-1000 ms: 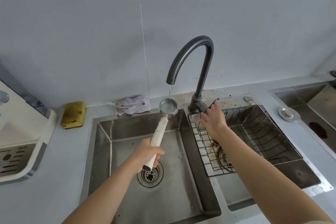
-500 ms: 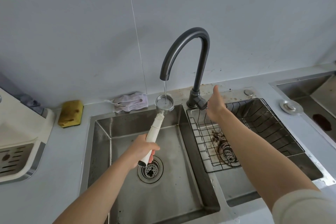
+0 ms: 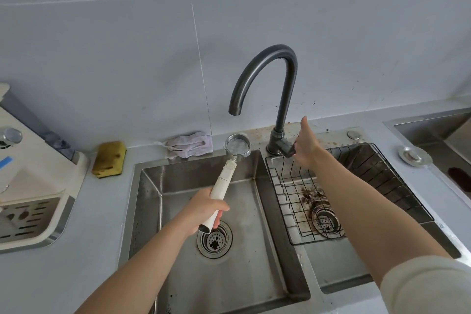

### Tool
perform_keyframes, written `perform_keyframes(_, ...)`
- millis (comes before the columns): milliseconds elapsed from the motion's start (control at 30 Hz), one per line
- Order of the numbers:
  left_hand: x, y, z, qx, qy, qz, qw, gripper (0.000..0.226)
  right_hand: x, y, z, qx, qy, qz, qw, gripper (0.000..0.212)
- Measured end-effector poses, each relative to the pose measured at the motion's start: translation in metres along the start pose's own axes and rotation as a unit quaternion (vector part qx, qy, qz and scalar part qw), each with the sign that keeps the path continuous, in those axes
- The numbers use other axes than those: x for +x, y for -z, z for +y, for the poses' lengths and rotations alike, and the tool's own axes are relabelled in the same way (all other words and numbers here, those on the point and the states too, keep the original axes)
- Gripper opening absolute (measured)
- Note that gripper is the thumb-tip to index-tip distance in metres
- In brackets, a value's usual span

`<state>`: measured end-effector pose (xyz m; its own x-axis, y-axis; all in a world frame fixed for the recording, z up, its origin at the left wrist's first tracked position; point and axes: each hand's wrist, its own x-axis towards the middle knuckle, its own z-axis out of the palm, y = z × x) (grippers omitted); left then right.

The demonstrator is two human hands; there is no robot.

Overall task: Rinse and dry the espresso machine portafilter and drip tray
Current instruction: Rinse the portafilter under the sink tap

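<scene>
— What sits beyond the left hand (image 3: 204,209)?
— A yellow sponge (image 3: 109,158) on the surface (image 3: 84,273), and a crumpled pale cloth (image 3: 189,145) against the tiled wall (image 3: 229,20).
— And by the right hand (image 3: 307,146)?
— The dark gooseneck faucet (image 3: 270,76) just beside it, a wire rack (image 3: 351,194) below it over a stained drain (image 3: 325,220), and a round metal stopper (image 3: 415,156) further right.

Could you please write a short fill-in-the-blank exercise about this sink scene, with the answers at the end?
1. The left hand holds the portafilter by its white ____.
2. The right hand rests on the lever of the dark ____.
3. The yellow sponge lies on the counter, to the ____ of the sink.
4. A wire ____ sits in the right-hand basin.

Answers: handle; faucet; left; rack
</scene>
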<state>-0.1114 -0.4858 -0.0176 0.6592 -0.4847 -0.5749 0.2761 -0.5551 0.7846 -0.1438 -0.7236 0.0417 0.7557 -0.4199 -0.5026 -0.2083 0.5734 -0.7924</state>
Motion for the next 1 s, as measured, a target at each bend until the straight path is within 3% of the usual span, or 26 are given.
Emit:
perform_keyframes(167, -0.004, 0.002, -0.002, 0.007, 0.001, 0.007, 1.0, 0.018, 0.007, -0.007, 0.025, -0.092, 0.02, 0.006, 0.996, 0.074)
perform_keyframes(333, -0.008, 0.005, -0.004, 0.007, 0.0, 0.018, 1.0, 0.017, -0.01, -0.034, 0.08, -0.099, -0.032, -0.108, 0.989, 0.074)
perform_keyframes(433, -0.011, 0.006, -0.005, 0.015, -0.013, 0.03, 0.999, 0.016, -0.023, -0.053, 0.111, -0.082, -0.062, -0.118, 0.988, 0.083)
perform_keyframes(600, -0.018, 0.008, -0.011, 0.09, -0.037, 0.07, 0.993, 0.019, -0.025, -0.086, 0.136, -0.102, -0.041, -0.069, 0.992, 0.043)
perform_keyframes(767, -0.021, 0.016, -0.018, 0.258, -0.041, 0.161, 0.952, 0.024, -0.028, -0.108, 0.147, -0.064, -0.034, -0.017, 0.997, 0.033)
perform_keyframes(1000, -0.034, 0.03, -0.019, 0.422, -0.05, 0.279, 0.861, 0.028, -0.036, -0.131, 0.146, 0.072, -0.057, -0.09, 0.992, 0.017)
